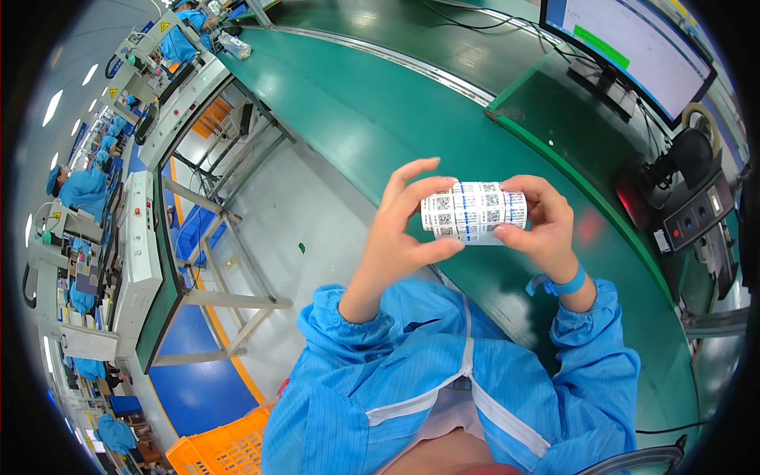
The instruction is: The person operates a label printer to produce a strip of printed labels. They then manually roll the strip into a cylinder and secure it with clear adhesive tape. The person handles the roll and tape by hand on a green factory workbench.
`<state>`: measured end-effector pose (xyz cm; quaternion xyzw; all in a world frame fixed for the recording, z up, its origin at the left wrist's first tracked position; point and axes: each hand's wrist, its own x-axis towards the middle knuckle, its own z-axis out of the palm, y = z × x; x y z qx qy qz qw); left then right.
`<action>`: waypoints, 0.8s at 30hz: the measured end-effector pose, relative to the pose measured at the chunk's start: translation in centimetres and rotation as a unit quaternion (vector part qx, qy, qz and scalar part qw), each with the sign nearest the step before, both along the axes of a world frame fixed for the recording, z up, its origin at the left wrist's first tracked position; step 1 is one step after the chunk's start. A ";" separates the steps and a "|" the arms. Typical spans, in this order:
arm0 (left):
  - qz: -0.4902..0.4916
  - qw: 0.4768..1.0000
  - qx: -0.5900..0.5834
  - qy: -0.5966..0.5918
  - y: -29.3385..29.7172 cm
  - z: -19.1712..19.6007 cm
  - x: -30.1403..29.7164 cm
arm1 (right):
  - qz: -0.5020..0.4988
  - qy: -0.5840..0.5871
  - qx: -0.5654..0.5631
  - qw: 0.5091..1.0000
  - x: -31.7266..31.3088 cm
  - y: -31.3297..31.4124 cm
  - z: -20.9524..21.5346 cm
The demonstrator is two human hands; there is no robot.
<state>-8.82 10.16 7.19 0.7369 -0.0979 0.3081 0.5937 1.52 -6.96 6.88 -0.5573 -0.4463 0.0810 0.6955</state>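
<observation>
A roll of white printed labels (473,210), with black square codes and blue lines, is held up in front of me over the green bench (348,150). My left hand (400,226) grips its left end, thumb below and index finger on top, with another finger raised free. At the right end, the fingers and thumb of my right hand (542,224) are closed on the roll. A blue wrist strap (562,283) circles my right wrist.
A monitor (629,51) and a black scanner (673,170) glowing red stand on the right. An orange crate (226,445) sits lower left. Beyond the aisle, a machine line (142,245) runs along the left, with several people in blue (83,190) at work.
</observation>
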 end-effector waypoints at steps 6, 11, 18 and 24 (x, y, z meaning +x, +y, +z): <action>0.019 0.993 0.095 -0.074 0.0 -0.4 0.2 | 0.014 0.033 0.017 0.999 -0.2 0.0 0.2; -0.006 0.992 0.106 -0.061 0.4 -0.8 0.0 | 0.026 -0.020 -0.002 0.999 0.4 -0.2 0.0; -0.043 0.999 -0.014 -0.011 0.3 -0.8 0.1 | -0.023 -0.151 -0.020 0.988 0.8 -0.3 0.0; -0.025 0.999 0.021 -0.044 -0.1 -0.5 0.2 | -0.022 -0.053 -0.026 0.998 0.1 -0.2 0.1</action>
